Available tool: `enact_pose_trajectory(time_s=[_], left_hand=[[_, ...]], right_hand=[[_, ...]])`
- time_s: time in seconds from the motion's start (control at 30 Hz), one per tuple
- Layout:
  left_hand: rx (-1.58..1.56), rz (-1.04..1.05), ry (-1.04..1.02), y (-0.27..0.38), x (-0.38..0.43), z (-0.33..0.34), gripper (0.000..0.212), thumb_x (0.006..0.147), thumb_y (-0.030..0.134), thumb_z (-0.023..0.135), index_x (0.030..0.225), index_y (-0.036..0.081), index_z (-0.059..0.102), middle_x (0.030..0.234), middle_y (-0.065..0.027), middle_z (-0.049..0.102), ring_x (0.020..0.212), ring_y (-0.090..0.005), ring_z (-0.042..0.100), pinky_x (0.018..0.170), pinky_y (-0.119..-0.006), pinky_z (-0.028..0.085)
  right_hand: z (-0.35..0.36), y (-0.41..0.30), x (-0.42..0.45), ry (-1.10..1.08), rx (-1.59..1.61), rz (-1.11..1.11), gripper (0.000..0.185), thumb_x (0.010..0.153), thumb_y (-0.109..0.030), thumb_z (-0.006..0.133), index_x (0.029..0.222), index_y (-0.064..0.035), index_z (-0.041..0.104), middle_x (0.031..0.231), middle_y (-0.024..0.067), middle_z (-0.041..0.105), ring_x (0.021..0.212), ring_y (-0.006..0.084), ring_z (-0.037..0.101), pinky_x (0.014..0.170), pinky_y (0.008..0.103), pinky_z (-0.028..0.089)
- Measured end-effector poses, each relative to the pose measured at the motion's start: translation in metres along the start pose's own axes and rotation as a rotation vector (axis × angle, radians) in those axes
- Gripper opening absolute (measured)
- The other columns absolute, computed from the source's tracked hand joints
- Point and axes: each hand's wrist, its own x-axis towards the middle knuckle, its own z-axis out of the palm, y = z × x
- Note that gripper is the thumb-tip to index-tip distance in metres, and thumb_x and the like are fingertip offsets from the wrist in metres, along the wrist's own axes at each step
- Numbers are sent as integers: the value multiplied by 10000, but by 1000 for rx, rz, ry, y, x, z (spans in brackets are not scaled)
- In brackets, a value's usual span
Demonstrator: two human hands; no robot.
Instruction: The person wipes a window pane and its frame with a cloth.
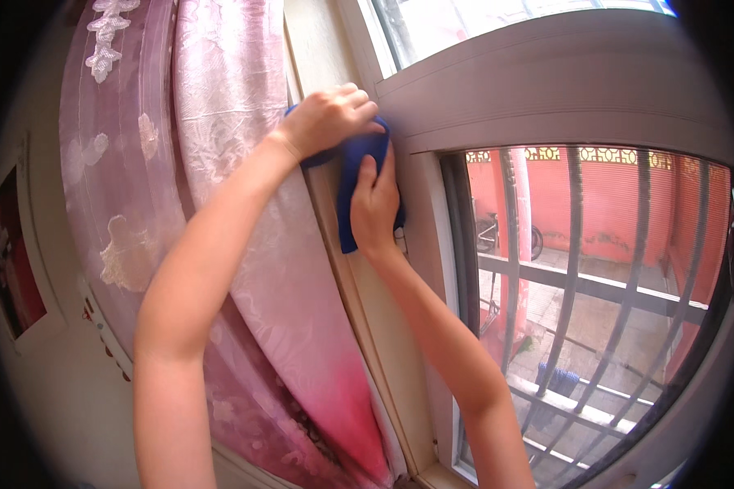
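Observation:
A blue cloth (361,165) is spread against the window frame (419,202), near the top middle of the view. My left hand (333,116) grips the cloth's upper part, with its fingers curled and some cloth showing behind the wrist. Lower and to the right, my right hand (376,205) holds the hanging part, its thumb lying over the cloth. Both arms are raised. The cloth partly covers the cream side jamb (373,318). What lies beneath the cloth is hidden.
Pink patterned curtains (238,153) hang just left of the jamb, behind my left arm. At right, a glass pane has metal bars (572,232) outside, with a red-walled yard and a bicycle (532,241) beyond. A framed picture (21,263) hangs on the far left wall.

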Motion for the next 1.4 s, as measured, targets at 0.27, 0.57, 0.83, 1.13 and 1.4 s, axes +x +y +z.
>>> enact_pose_trajectory(time_s=[0.27, 0.57, 0.83, 1.13, 1.4], left_hand=[[143, 117, 27, -83, 12, -4, 357, 838, 407, 619, 918, 60, 602, 860, -55, 591, 839, -210, 613, 759, -307, 541], [153, -22, 0, -119, 21, -12, 325, 850, 304, 653, 1059, 59, 613, 1025, -89, 617, 992, -266, 612, 837, -355, 524], [-90, -334, -162, -89, -7, -12, 346, 950, 304, 519, 1230, 136, 631, 1259, -68, 608, 1182, -254, 537, 1033, -363, 391], [-160, -711, -280, -43, -18, -6, 528, 992, 456, 305, 1454, 214, 389, 1568, -35, 234, 1468, -247, 104, 1170, -502, 63], [-69, -914, -32, -10, -17, 22, 765, 945, 454, 434, 1473, -49, 200, 1575, -201, 86, 1452, -403, 0, 1173, -491, 68]], right_hand=[[43, 12, 63, -74, -217, -235, 527, 954, -253, 456, 1375, 54, 373, 1306, 265, 499, 1164, 412, 497, 986, 445, 395], [72, 23, 120, -42, -380, -420, 623, 919, -365, 455, 1397, 30, 388, 1452, 214, 390, 1346, 358, 359, 1108, 434, 272], [68, 29, 108, -49, -429, -434, 678, 860, -371, 491, 1430, -24, 373, 1472, 220, 355, 1355, 374, 337, 1115, 468, 250], [54, 28, 72, -112, -433, -421, 682, 839, -324, 514, 1436, -31, 363, 1482, 224, 329, 1364, 402, 305, 1109, 516, 248], [48, 25, 54, -102, -473, -364, 690, 855, -308, 501, 1445, 3, 322, 1494, 220, 307, 1378, 396, 285, 1112, 523, 237]])
